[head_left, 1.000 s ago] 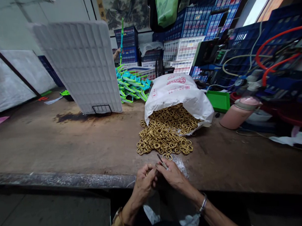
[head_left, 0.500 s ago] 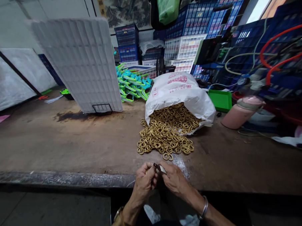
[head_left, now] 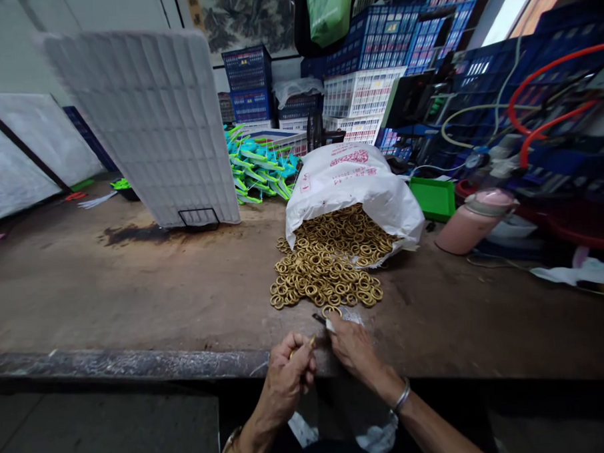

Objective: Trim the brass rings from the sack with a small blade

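My left hand (head_left: pixel 288 375) is closed at the near edge of the workbench (head_left: pixel 135 294), pinching a small brass ring (head_left: pixel 301 347) between fingers and thumb. My right hand (head_left: pixel 354 350) is closed beside it, gripping a small dark metal tool (head_left: pixel 322 319) whose tip points toward the rings. Just beyond both hands a heap of brass rings (head_left: pixel 328 269) spills out of a white sack (head_left: pixel 353 181) lying on its side.
A white gridded tray (head_left: pixel 147 126) stands propped upright at the back left. Teal and green plastic parts (head_left: pixel 259 168) lie behind it. A green box (head_left: pixel 433 199), a pink flask (head_left: pixel 474 222), stacked blue and white crates (head_left: pixel 370 70) and hoses crowd the right.
My hands have drawn slightly apart. The right hand moved forward toward the ring pile with the tool, and the left hand dropped back with a ring. The view shifted a little.
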